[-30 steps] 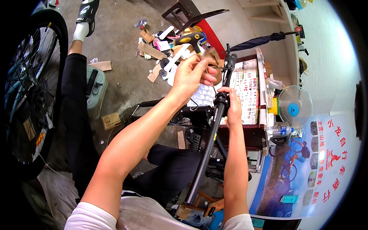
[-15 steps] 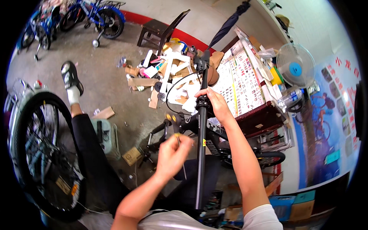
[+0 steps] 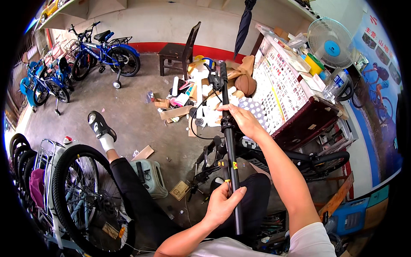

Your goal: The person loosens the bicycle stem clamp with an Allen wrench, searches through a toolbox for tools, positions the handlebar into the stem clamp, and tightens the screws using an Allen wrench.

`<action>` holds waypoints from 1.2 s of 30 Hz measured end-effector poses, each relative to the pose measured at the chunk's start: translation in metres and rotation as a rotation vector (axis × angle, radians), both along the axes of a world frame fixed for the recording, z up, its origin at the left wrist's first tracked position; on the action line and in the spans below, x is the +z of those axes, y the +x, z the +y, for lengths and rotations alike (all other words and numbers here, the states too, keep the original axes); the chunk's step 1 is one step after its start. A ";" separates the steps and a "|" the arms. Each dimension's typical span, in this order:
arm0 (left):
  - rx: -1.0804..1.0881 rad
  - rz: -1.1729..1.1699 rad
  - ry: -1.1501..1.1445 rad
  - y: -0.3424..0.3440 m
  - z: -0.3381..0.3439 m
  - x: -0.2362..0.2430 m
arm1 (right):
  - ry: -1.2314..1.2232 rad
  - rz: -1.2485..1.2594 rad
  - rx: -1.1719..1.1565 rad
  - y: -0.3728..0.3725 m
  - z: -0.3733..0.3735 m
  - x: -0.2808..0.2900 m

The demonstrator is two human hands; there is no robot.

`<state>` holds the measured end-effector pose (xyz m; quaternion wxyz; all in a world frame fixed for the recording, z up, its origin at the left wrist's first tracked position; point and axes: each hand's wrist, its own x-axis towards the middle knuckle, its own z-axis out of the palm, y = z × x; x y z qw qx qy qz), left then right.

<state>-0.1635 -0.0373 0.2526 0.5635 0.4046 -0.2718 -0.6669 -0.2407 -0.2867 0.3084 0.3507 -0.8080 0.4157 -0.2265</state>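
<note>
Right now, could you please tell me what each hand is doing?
Left hand: closed around the lower part of the black bar.
Right hand: closed on the same bar, higher up.

1. Handlebar stands upright at centre; right hand above left hand.
2. Wheel at eight o'clock.
3. Fan at two o'clock.
4. Chair at twelve, behind the cardboard scraps.
</note>
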 end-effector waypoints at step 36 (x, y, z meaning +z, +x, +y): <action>-0.072 0.040 -0.083 -0.015 0.007 -0.004 | -0.296 0.386 0.298 -0.039 0.015 0.009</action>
